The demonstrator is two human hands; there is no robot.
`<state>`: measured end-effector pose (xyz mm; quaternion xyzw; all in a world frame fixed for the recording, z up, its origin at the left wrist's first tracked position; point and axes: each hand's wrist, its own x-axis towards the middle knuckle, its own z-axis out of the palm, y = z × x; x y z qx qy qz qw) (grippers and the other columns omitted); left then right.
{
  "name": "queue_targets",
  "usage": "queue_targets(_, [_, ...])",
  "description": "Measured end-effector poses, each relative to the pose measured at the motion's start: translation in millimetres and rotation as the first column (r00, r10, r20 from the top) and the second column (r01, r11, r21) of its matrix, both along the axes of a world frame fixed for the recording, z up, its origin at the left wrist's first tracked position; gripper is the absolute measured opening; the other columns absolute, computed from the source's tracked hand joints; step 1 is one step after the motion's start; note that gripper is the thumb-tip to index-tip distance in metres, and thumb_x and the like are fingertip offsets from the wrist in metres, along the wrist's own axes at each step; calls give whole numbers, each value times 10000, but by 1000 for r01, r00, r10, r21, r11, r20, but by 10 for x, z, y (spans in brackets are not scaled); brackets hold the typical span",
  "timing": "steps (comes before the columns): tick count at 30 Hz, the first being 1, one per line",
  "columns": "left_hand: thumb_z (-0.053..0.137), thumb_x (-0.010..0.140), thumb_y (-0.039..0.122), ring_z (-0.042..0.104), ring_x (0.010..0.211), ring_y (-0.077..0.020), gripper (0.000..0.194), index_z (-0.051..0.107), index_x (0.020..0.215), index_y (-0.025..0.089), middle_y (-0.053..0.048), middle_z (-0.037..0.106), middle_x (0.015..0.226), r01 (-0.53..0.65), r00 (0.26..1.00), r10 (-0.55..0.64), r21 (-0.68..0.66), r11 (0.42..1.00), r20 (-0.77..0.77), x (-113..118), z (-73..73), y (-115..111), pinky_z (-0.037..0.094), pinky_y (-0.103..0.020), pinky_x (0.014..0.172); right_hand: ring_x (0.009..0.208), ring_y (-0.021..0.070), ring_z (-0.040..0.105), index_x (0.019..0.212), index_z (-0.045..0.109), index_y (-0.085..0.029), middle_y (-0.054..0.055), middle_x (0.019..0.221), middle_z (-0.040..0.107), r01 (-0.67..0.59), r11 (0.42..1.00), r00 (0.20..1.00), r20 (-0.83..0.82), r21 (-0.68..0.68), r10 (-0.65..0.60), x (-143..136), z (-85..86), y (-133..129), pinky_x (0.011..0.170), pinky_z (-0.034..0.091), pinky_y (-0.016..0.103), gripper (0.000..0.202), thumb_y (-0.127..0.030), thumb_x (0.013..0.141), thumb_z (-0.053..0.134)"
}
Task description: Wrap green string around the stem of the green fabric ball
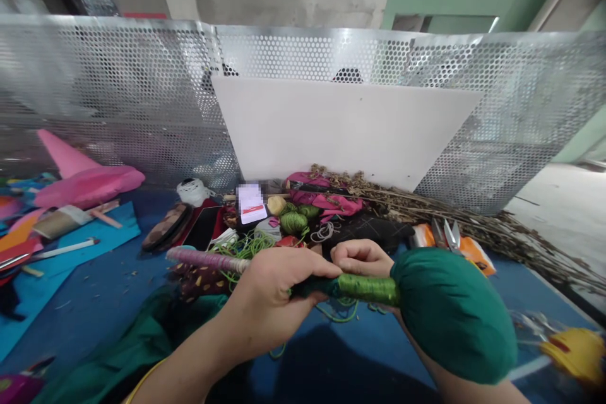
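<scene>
My left hand [279, 287] is closed around a stick with a large padded head of dark green cloth [457, 315]. Bright green thread [369, 289] is wound round its neck, and pinkish-purple winding [203, 259] covers the far end on the left. Behind the neck, my right hand [362, 255] has its fingers curled together beside the thread winding; whether a strand lies between them is hidden. Loose green yarn [341, 312] hangs over the blue table just below the stick.
Balls of green yarn [294, 222], a phone [252, 204] and dark pouches lie beyond my hands. Scissors [447, 237] and dry stems [473, 230] are to the right. Pink felt [85, 177] and a blue sheet [89, 259] lie left. A white board [350, 132] leans on perforated metal screening.
</scene>
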<state>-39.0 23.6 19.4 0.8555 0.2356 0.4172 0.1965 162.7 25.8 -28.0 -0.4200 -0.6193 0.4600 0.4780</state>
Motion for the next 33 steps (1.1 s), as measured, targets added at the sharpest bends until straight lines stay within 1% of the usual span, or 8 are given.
queue_targets(4, [679, 714, 13, 724, 798, -139, 337, 699, 973, 228, 18, 769, 879, 13, 1000, -13, 6, 1000, -25, -2, -40, 6, 549, -216, 766, 449, 71, 403, 634, 600, -171, -34, 553, 490, -216, 975, 955, -218, -52, 200, 21, -12, 83, 412, 332, 199, 383, -510, 736, 747])
queue_targets(8, [693, 701, 31, 726, 826, -147, 459, 627, 1091, 264, 29, 759, 920, -27, 996, 19, -94, 995, -83, 4, -43, -15, 559, -217, 750, 436, 59, 283, 632, 576, -176, -50, 535, 442, -244, 970, 936, -258, 9, 238, -20, -42, 136, 414, 264, 214, 403, -528, 754, 729])
queue_targets(11, [673, 694, 31, 727, 830, -144, 476, 583, 1094, 271, 39, 750, 906, -29, 996, 16, -149, 988, -92, 1, -31, -37, 565, -214, 747, 425, 62, 275, 601, 542, -190, -57, 511, 422, -220, 975, 942, -251, 33, 222, -68, -77, 160, 410, 266, 222, 455, -588, 717, 729])
queue_targets(14, [644, 690, 24, 724, 832, -138, 457, 584, 1070, 271, 39, 742, 914, -24, 996, 12, -138, 990, -92, -3, -24, -48, 565, -212, 758, 426, 66, 276, 594, 527, -199, -54, 515, 428, -187, 981, 952, -237, 56, 195, -79, -88, 158, 413, 274, 230, 473, -616, 719, 710])
queue_targets(21, [653, 703, 48, 719, 819, -142, 400, 595, 1038, 260, 29, 742, 907, -34, 994, 18, -153, 988, -103, -1, -36, -38, 568, -217, 738, 433, 75, 281, 717, 602, -194, -48, 555, 440, -164, 985, 962, -214, 51, 172, 4, -42, 58, 412, 202, 235, 367, -542, 823, 649])
queue_targets(25, [652, 694, 37, 718, 824, -139, 407, 593, 1029, 261, 36, 740, 907, -36, 993, 17, -163, 986, -113, -2, -42, -38, 564, -216, 746, 427, 64, 266, 721, 612, -192, -49, 579, 447, -169, 982, 954, -237, 87, 185, -9, -56, 69, 423, 231, 232, 346, -513, 847, 636])
queue_targets(28, [652, 694, 40, 718, 813, -138, 408, 600, 1034, 261, 37, 742, 904, -42, 993, 27, -120, 992, -118, -9, -42, -37, 561, -213, 743, 455, 77, 310, 669, 601, -192, -45, 565, 443, -162, 979, 952, -242, 120, 187, -26, -104, 122, 451, 279, 236, 369, -523, 820, 663])
queue_targets(33, [627, 738, 52, 724, 832, -142, 353, 647, 1030, 249, 17, 762, 936, -35, 994, 41, 54, 998, -102, -9, -35, -9, 557, -222, 778, 487, 95, 362, 670, 586, -190, -35, 581, 451, -156, 984, 952, -250, 91, 174, -53, -218, 158, 463, 314, 238, 366, -518, 805, 676])
